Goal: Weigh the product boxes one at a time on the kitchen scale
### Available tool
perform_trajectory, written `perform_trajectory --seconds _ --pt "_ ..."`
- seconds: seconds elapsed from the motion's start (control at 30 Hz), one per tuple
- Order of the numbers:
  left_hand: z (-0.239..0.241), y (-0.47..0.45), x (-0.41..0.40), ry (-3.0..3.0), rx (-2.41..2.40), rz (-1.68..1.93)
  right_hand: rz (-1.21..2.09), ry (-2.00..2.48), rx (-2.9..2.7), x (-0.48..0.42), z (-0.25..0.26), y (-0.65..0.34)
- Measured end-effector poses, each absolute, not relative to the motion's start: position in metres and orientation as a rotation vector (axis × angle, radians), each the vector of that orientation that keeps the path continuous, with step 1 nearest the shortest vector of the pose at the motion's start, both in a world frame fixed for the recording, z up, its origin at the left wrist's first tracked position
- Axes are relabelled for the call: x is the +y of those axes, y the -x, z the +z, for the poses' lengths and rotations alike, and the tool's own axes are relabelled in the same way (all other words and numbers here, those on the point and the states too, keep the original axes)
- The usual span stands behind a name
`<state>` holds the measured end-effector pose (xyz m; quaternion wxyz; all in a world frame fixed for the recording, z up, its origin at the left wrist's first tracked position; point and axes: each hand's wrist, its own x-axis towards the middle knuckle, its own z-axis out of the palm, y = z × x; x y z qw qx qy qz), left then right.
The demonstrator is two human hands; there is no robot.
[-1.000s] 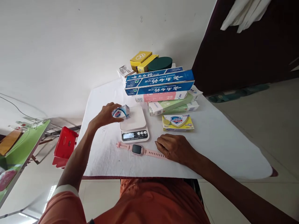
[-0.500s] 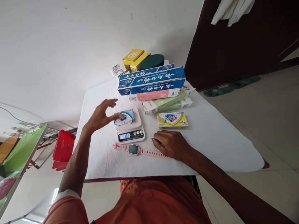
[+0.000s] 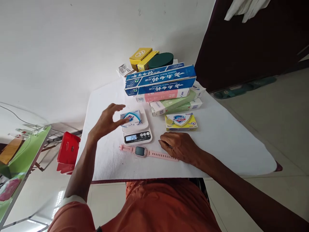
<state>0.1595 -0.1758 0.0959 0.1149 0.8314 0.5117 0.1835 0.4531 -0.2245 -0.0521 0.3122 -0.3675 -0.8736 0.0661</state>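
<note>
1. Left hand (image 3: 106,121): your thumb and fingers stand wide apart, grasping nothing. The thumb overlaps the front of the white-and-blue Safeguard soap box (image 3: 135,118); contact, cannot tell.
2. Right hand (image 3: 180,146): your fingers are curled, knuckles up, over the strap end of the pink smartwatch (image 3: 140,151). Whether they grip anything, cannot tell.
3. Soap box lies flat on the digital kitchen scale (image 3: 145,120); the display (image 3: 131,138) seems to read 252, decimal unclear.
4. Farther out: yellow Safeguard box (image 3: 181,121) just beyond your right knuckles, Yunnan Baiyao toothpaste boxes (image 3: 160,80) stacked behind.
5. Risk: a thumb brushing the box could skew the reading or shove it askew. Sliding your right hand might drag the watch.
6. Against one second ago: your left hand held the box tilted over the plate; now the box lies down, fingers parted. Display then showed 362.
</note>
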Motion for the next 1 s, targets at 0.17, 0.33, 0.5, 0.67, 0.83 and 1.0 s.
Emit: perform_trajectory --seconds 0.17,0.33,0.5,0.67,0.83,1.0 --pt "0.068 -0.169 -0.168 -2.44 1.616 0.121 0.276 0.903 -2.524 -0.224 -0.043 -0.447" --pt "0.064 -0.175 -0.163 -2.432 1.623 0.1 0.317 0.779 -2.698 -0.223 -0.034 -0.424" --pt "0.065 -0.181 -0.168 -2.489 1.61 0.207 0.262 0.652 -2.827 -0.225 -0.031 -0.409" --pt "0.075 -0.203 -0.182 -2.578 1.49 0.422 0.252 0.661 -2.725 -0.235 -0.039 -0.404" --pt "0.08 -0.261 -0.189 -2.713 1.279 0.446 0.314 0.623 -2.741 -0.238 -0.04 -0.403" --pt "0.057 -0.318 -0.177 -2.823 1.257 0.242 0.349 0.491 -2.768 -0.232 -0.036 -0.404"
